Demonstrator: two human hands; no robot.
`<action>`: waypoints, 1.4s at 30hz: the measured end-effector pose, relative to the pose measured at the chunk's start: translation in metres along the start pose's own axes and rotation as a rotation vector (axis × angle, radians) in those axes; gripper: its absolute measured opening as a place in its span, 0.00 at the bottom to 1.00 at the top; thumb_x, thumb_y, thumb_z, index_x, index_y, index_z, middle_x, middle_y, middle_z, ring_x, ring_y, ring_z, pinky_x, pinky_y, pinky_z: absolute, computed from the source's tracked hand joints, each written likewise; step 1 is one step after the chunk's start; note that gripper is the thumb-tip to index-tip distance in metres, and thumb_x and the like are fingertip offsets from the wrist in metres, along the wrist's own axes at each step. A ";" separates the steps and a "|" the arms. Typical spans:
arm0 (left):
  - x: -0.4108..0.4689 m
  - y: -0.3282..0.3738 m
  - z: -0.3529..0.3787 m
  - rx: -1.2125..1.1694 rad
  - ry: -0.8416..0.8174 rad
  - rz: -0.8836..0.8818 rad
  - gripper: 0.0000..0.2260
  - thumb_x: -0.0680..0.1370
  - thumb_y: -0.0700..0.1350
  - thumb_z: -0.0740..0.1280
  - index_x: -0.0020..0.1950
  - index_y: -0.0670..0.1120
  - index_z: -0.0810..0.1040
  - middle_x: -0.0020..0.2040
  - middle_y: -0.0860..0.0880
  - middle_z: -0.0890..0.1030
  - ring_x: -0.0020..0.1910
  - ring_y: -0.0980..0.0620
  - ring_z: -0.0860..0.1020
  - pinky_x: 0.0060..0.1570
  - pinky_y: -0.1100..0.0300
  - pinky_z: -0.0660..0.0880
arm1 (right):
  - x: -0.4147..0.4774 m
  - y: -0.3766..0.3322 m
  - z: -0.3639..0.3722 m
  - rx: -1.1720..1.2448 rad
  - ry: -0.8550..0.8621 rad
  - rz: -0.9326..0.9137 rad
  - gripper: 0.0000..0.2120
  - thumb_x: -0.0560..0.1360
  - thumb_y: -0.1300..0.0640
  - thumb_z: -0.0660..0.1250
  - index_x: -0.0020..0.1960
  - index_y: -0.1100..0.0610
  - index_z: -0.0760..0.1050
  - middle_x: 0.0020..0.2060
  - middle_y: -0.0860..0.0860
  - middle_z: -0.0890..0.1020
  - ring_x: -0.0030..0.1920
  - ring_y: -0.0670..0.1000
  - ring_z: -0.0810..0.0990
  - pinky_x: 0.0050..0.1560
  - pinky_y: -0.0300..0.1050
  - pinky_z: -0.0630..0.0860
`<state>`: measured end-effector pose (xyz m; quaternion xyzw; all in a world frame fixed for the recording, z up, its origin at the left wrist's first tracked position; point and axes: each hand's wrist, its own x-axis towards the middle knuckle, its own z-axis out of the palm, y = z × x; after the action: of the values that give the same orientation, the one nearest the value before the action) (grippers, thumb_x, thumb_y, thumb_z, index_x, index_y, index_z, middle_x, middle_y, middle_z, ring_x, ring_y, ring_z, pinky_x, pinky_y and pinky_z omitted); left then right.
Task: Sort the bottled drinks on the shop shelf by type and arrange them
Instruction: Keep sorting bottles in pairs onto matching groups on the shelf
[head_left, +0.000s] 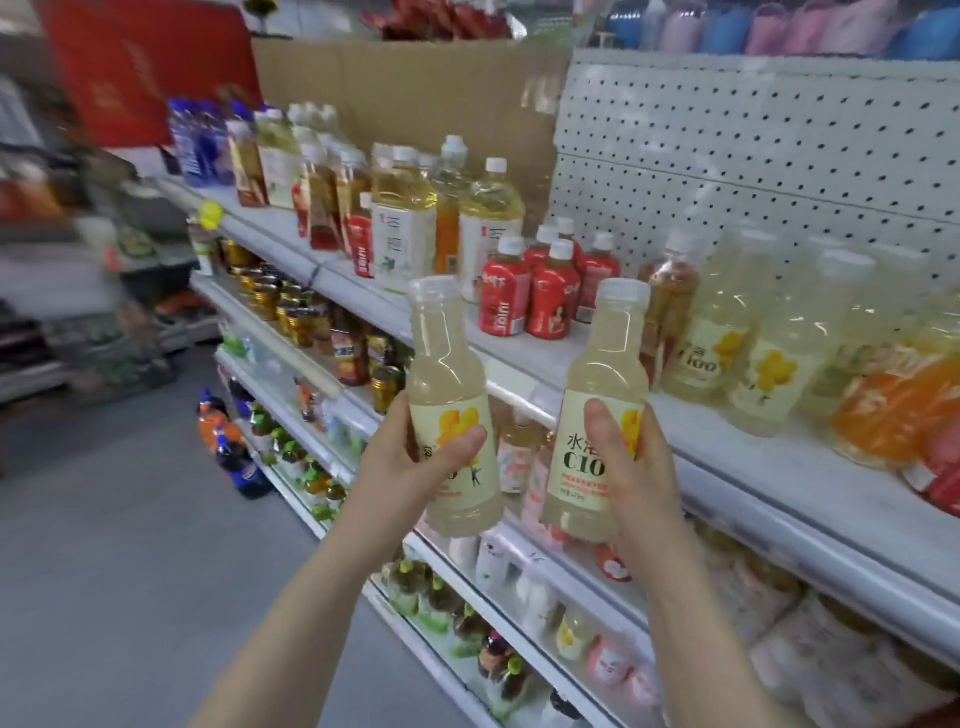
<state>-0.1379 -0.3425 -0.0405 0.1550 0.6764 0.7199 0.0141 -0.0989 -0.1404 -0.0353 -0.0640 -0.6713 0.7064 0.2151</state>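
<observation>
1. The left hand (410, 467) grips the first lemon bottle (449, 384), thumb and fingers curled round its label, in the air in front of the shelf (769, 462).
2. The right hand (636, 467) grips the second lemon bottle (602, 395) likewise, near the first.
3. Matching lemon bottles (722, 338) stand on the shelf, right of the small red bottles (524, 296).
</observation>
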 end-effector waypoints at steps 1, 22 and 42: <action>0.001 0.000 -0.021 0.021 0.013 -0.001 0.25 0.67 0.58 0.75 0.62 0.55 0.75 0.53 0.51 0.84 0.54 0.50 0.83 0.51 0.53 0.80 | 0.002 0.004 0.023 0.003 -0.016 0.003 0.22 0.65 0.34 0.72 0.56 0.40 0.78 0.51 0.47 0.86 0.52 0.50 0.86 0.57 0.60 0.81; 0.081 -0.006 -0.078 0.040 -0.170 0.013 0.28 0.65 0.59 0.75 0.63 0.55 0.75 0.53 0.52 0.84 0.54 0.52 0.83 0.53 0.51 0.80 | 0.024 0.008 0.091 -0.094 0.206 -0.059 0.21 0.66 0.36 0.72 0.57 0.39 0.76 0.51 0.45 0.85 0.54 0.50 0.85 0.59 0.59 0.80; 0.100 -0.004 0.120 -0.054 -0.338 0.135 0.34 0.63 0.60 0.75 0.67 0.57 0.72 0.53 0.57 0.84 0.52 0.58 0.82 0.49 0.60 0.79 | 0.067 -0.035 -0.124 -0.650 0.614 -0.177 0.36 0.67 0.35 0.74 0.70 0.47 0.72 0.63 0.44 0.79 0.62 0.47 0.78 0.63 0.56 0.77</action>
<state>-0.2046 -0.2026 -0.0191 0.3182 0.6331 0.7007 0.0833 -0.1040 0.0004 0.0006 -0.2769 -0.7663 0.3861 0.4325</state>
